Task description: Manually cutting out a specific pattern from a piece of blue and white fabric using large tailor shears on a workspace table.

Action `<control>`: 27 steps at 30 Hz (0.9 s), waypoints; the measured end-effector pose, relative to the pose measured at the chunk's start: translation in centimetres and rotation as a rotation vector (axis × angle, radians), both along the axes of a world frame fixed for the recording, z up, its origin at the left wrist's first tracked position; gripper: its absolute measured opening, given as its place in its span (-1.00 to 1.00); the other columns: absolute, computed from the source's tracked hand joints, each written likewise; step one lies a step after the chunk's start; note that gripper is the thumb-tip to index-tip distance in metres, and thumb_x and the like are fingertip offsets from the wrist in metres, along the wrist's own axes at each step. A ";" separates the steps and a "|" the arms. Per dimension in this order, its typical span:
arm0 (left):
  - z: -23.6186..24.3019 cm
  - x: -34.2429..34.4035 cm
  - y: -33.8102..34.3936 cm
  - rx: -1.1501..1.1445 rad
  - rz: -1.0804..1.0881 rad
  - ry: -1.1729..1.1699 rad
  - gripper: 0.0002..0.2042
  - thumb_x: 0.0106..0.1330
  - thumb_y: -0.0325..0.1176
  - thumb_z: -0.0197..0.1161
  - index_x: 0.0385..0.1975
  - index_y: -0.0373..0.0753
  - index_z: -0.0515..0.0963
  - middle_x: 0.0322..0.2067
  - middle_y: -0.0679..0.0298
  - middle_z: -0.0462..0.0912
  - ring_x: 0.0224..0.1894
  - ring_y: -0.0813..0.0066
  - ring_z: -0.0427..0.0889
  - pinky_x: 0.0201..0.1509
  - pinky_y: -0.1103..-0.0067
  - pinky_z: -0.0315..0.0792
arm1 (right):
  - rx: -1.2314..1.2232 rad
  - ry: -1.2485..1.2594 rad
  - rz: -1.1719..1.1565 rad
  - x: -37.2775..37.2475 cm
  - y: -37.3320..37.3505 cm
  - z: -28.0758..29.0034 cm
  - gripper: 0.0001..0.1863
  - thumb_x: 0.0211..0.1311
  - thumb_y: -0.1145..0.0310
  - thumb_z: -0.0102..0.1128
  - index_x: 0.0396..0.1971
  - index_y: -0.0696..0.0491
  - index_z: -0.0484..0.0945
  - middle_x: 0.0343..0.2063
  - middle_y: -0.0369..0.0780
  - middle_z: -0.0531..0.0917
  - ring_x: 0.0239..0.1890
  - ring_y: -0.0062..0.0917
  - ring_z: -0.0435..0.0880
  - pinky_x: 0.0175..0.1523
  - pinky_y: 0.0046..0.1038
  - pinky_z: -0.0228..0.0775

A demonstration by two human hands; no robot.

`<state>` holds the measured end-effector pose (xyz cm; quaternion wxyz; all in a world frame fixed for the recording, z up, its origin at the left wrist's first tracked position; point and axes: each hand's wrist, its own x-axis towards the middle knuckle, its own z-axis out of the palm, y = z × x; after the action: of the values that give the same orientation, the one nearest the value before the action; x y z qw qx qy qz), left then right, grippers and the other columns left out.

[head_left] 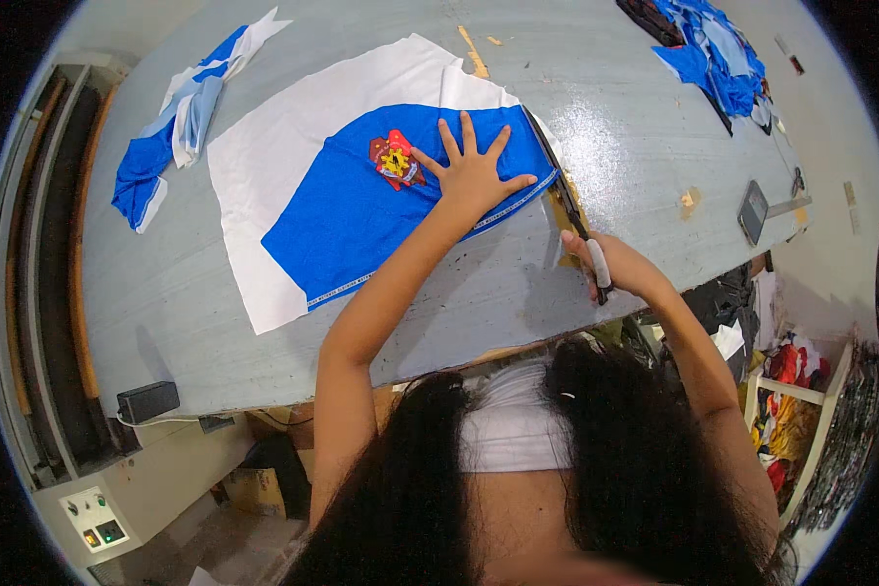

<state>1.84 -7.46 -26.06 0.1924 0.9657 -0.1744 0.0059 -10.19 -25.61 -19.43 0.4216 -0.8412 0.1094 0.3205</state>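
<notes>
- Table (654, 200), broad and grey, carries the layered work in front of the person, with loose blue-and-white pieces (148, 174) at its far left.
- White cloth (269, 146) lies flat in the middle, showing past the blue layer on the left and along the far side.
- Blue panel (332, 230) rests on that cloth, toward its near right.
- Shears (576, 216), long and black, run along the panel's right end, pointing away from the person; whether the blades are parted I cannot tell.
- Left hand (467, 178) presses flat on the panel, fingers spread, grasping nothing; it appears to be pinning both layers.
- Right hand (625, 266) is closed around the shears' handle. The step in hand looks like cutting along that right end; continuing would call for firm pressure from the flat palm and blades guided close to the blue edge.
- Emblem (397, 161), red and yellow, sits on the panel right beside the left little finger.
</notes>
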 end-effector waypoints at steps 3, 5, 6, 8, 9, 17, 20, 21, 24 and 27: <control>-0.1 0.2 0.1 0.011 0.004 0.013 -0.18 -0.14 0.45 0.01 0.20 0.26 0.15 0.28 -0.08 -0.27 0.28 -0.22 -0.51 -0.04 -0.34 -0.58 | -0.015 0.048 -0.004 1.1 0.4 1.0 -0.30 0.10 -0.31 -0.19 -0.61 0.16 0.39 -0.79 -0.28 0.39 -0.73 -0.55 0.49 -0.61 -0.52 0.30; -0.4 0.1 0.1 -0.012 -0.005 -0.033 -0.19 -0.14 0.44 0.02 0.19 0.24 0.18 0.28 -0.10 -0.22 0.28 -0.25 -0.49 -0.06 -0.36 -0.56 | -0.007 0.032 0.006 1.7 0.2 0.3 -0.30 0.09 -0.32 -0.18 -0.63 0.15 0.38 -0.79 -0.29 0.38 -0.73 -0.55 0.49 -0.61 -0.52 0.30; -0.3 0.1 0.1 -0.012 -0.005 -0.036 -0.19 -0.14 0.44 0.02 0.19 0.24 0.18 0.28 -0.10 -0.22 0.28 -0.25 -0.49 -0.06 -0.36 -0.56 | -0.001 0.018 0.019 1.8 0.2 0.1 -0.30 0.07 -0.34 -0.18 -0.65 0.13 0.37 -0.80 -0.31 0.37 -0.72 -0.56 0.49 -0.61 -0.52 0.30; -0.1 -0.1 0.1 -0.012 -0.011 -0.001 -0.19 -0.15 0.44 0.02 0.19 0.24 0.18 0.28 -0.10 -0.22 0.28 -0.24 -0.49 -0.06 -0.36 -0.57 | -0.021 0.003 0.012 1.7 0.5 0.1 -0.30 0.09 -0.32 -0.19 -0.68 0.12 0.36 -0.80 -0.30 0.38 -0.73 -0.56 0.49 -0.61 -0.52 0.29; -0.2 -0.2 0.1 -0.012 -0.010 -0.004 -0.19 -0.15 0.44 0.02 0.19 0.24 0.18 0.28 -0.10 -0.22 0.28 -0.24 -0.49 -0.06 -0.36 -0.57 | -0.042 -0.011 0.005 1.6 0.6 0.2 -0.31 0.11 -0.31 -0.20 -0.72 0.11 0.35 -0.80 -0.29 0.38 -0.74 -0.56 0.48 -0.61 -0.51 0.29; -0.4 -0.4 0.3 -0.022 -0.012 -0.017 -0.18 -0.16 0.43 0.03 0.18 0.23 0.20 0.28 -0.10 -0.26 0.28 -0.23 -0.49 -0.07 -0.36 -0.58 | -0.105 -0.066 0.035 1.1 0.0 -1.9 -0.42 0.18 -0.16 -0.11 -0.62 0.14 0.36 -0.82 -0.30 0.35 -0.80 -0.57 0.42 -0.66 -0.50 0.26; 0.0 -0.3 0.2 -0.030 -0.015 0.003 -0.19 -0.16 0.43 0.03 0.18 0.24 0.20 0.28 -0.10 -0.26 0.28 -0.23 -0.49 -0.07 -0.35 -0.58 | 0.044 -0.031 -0.058 0.3 -0.7 -1.7 -0.39 0.18 -0.18 -0.15 -0.69 0.11 0.36 -0.84 -0.26 0.38 -0.78 -0.50 0.46 -0.62 -0.48 0.30; 0.4 -0.2 0.2 -0.019 -0.015 0.042 -0.17 -0.15 0.43 0.04 0.20 0.22 0.16 0.28 -0.10 -0.27 0.28 -0.23 -0.50 -0.04 -0.32 -0.62 | 0.163 -0.011 -0.137 -0.3 -0.7 -1.7 -0.36 0.18 -0.21 -0.20 -0.77 0.09 0.36 -0.85 -0.23 0.41 -0.75 -0.44 0.49 -0.57 -0.47 0.34; 0.9 -0.1 0.2 -0.006 -0.017 0.051 -0.17 -0.14 0.43 0.04 0.20 0.22 0.16 0.28 -0.10 -0.27 0.28 -0.24 -0.49 -0.04 -0.32 -0.62 | 0.666 -0.138 -0.565 -3.8 -0.3 -3.6 -0.44 0.19 -0.16 -0.13 -0.73 0.05 0.31 -0.82 -0.24 0.38 -0.72 -0.43 0.47 -0.52 -0.45 0.37; 0.4 0.2 0.4 0.006 -0.027 0.010 -0.17 -0.14 0.42 0.05 0.20 0.21 0.17 0.28 -0.10 -0.27 0.29 -0.22 -0.48 0.00 -0.28 -0.64 | 0.871 -0.392 -0.995 -7.1 1.6 -4.2 -0.54 0.19 -0.03 -0.03 -0.65 0.07 0.27 -0.75 -0.23 0.38 -0.65 -0.43 0.46 -0.49 -0.39 0.36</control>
<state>2.01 -7.09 -25.65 0.1905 0.9638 -0.1865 -0.0021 -17.27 -24.01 -23.59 0.8301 -0.4873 0.2655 -0.0546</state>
